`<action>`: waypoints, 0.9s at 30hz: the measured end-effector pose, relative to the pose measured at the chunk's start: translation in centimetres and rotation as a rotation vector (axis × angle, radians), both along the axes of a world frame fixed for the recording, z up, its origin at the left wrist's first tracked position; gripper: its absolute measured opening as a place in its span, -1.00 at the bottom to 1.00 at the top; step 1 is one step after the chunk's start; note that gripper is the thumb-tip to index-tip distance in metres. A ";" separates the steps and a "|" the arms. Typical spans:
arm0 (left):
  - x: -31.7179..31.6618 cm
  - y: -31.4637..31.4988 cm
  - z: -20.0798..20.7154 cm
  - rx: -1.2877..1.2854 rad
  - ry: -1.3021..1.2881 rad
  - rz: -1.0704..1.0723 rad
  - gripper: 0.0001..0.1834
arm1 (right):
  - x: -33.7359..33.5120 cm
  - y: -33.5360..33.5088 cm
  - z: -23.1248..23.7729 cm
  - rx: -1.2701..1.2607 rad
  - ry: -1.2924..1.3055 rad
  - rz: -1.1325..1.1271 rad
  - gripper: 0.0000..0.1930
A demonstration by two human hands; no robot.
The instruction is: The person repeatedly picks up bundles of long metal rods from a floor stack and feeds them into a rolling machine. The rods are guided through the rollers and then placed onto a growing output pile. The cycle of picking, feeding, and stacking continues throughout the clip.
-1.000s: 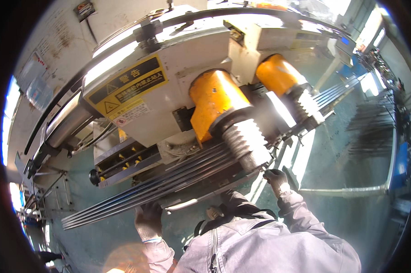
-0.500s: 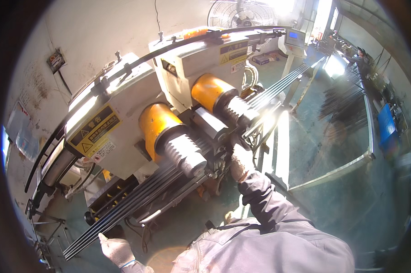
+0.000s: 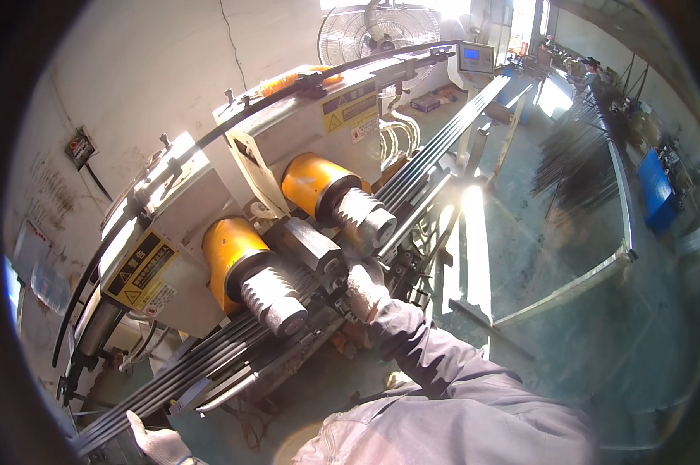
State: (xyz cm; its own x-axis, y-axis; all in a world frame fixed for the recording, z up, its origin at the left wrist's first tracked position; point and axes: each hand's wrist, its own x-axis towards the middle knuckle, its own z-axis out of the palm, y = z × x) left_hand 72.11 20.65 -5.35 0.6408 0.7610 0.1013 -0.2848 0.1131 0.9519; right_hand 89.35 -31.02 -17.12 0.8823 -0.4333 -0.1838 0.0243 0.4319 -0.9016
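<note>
Several long grey metal rods (image 3: 181,377) lie side by side through a machine with two orange cylinders, the nearer cylinder (image 3: 232,260) and the farther cylinder (image 3: 319,184). Each has a ribbed steel end sticking out over the rods. At the lower left, my gloved left hand (image 3: 159,445) is at the rods, its thumb along their near side and its other fingers hidden beneath. My gloved right hand (image 3: 365,293) is curled at the machine's middle, beside a steel block (image 3: 306,245) between the cylinders. What it grips is hidden.
A control box (image 3: 475,58) with a blue screen stands behind the machine, near a large fan (image 3: 379,37). On the right, a metal floor frame (image 3: 567,293) borders a heap of dark rods (image 3: 571,159). A blue panel (image 3: 658,190) and another person (image 3: 590,76) are farther off.
The view has shifted, so the machine appears lower and farther left. Both hands keep about the same places against the machine and rods.
</note>
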 end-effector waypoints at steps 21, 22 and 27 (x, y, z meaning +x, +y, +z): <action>13.9 -16.3 22.7 0.414 -0.093 -0.212 -0.69 | 3.6 -3.0 0.7 -0.616 -0.296 0.108 -0.68; 14.3 -17.1 23.6 0.479 0.072 -0.160 -0.70 | 3.9 -3.1 0.2 -0.617 -0.287 0.129 -0.66; 15.7 -23.2 24.5 1.382 0.204 -0.107 -0.74 | 3.8 -4.1 -0.8 -0.735 -0.316 0.143 -0.61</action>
